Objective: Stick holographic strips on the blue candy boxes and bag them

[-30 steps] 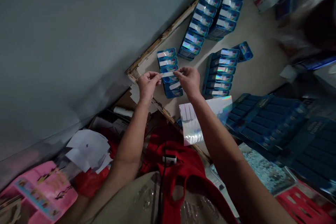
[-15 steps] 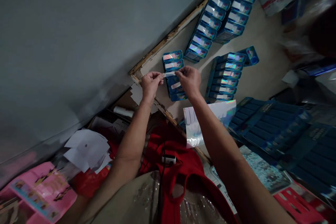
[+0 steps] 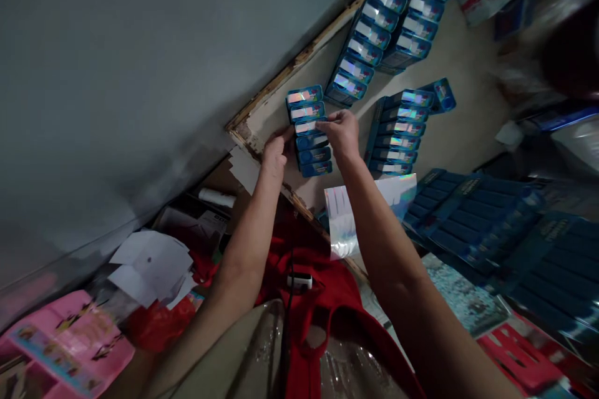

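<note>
A short row of small blue packs [image 3: 309, 131] lies on a pale tabletop [image 3: 463, 68] near its chipped corner. My left hand [image 3: 275, 151] rests at the row's left side, fingers curled against a pack. My right hand [image 3: 341, 132] presses from the right on the third pack, where a shiny holographic strip [image 3: 306, 126] lies on the pack's face. Both hands' fingertips touch that strip's ends. A holographic sticker sheet [image 3: 349, 212] lies just under my right forearm.
More rows of blue packs [image 3: 369, 43] with shiny labels run up the table, another row [image 3: 397, 131] to the right. Dark blue trays [image 3: 472, 218] sit at right. Below are a red cloth [image 3: 318, 287], white papers [image 3: 150, 262] and a pink pack [image 3: 65, 336].
The strip, held in the air between both hands before, now lies down on the third blue pack. Both hands dropped onto the row.
</note>
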Available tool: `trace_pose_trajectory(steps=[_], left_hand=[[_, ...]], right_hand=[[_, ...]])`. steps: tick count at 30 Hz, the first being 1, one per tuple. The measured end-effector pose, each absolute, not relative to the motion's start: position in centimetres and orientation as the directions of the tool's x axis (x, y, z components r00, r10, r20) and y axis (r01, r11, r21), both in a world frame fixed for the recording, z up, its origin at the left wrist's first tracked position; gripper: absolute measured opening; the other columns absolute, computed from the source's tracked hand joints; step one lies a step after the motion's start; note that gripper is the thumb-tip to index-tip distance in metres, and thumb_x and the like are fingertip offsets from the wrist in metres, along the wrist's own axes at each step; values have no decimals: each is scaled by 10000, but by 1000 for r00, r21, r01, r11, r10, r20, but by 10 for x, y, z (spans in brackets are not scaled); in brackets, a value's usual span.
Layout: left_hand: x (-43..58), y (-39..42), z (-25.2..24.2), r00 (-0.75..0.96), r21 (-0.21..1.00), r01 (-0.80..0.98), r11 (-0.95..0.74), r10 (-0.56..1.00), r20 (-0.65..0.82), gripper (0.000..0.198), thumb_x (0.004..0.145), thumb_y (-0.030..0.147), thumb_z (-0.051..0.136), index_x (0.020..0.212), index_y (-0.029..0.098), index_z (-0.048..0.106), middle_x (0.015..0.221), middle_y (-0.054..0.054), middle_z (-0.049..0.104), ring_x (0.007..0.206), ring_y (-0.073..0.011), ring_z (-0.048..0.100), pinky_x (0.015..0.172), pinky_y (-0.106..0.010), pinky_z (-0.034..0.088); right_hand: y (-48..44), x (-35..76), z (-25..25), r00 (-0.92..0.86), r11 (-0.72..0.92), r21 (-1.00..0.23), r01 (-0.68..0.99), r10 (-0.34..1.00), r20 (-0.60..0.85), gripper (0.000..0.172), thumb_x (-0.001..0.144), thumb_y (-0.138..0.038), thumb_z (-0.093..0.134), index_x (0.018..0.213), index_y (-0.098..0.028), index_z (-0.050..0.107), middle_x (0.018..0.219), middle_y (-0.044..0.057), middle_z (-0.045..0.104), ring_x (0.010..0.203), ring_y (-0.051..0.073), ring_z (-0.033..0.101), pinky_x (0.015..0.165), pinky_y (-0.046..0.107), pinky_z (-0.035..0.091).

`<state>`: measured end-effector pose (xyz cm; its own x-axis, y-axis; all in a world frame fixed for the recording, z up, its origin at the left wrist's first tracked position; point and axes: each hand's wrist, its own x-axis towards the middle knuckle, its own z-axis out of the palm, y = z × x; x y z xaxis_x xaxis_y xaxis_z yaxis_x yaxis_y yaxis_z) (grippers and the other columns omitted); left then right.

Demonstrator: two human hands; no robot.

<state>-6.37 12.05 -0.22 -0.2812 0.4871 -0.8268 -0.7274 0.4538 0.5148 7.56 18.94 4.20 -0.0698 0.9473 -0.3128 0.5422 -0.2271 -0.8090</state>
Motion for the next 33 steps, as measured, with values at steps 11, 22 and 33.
trace_pose_trajectory(steps=[11,22,33], left_hand=[[-61,62,85,-230,680,-448,581,660,-715,558,808,723,765,889,171,729,786,-56,752,604,-137,652,549,-249,476],[-71,57,83,-294,699,-465,543,651,-700,267,730,302,904,741,148,686,654,0,699,525,-63,589,532,-176,473],[-72,74,58,-456,829,-240,505,695,-556,164,835,180,803,727,155,682,612,21,675,508,-66,629,497,-149,505]], right_hand=[[169,69,67,-66,-235,-916,326,960,-270,470,794,-551,810,799,-244,454,679,-65,490,633,110,492,568,241,367],[144,96,80,-209,-380,-834,401,848,-487,485,640,-346,869,993,-243,553,681,-81,611,592,147,596,583,274,437],[155,82,69,-105,-129,-679,722,951,-292,341,703,-215,692,1009,-252,545,795,-34,654,798,222,655,826,415,520]])
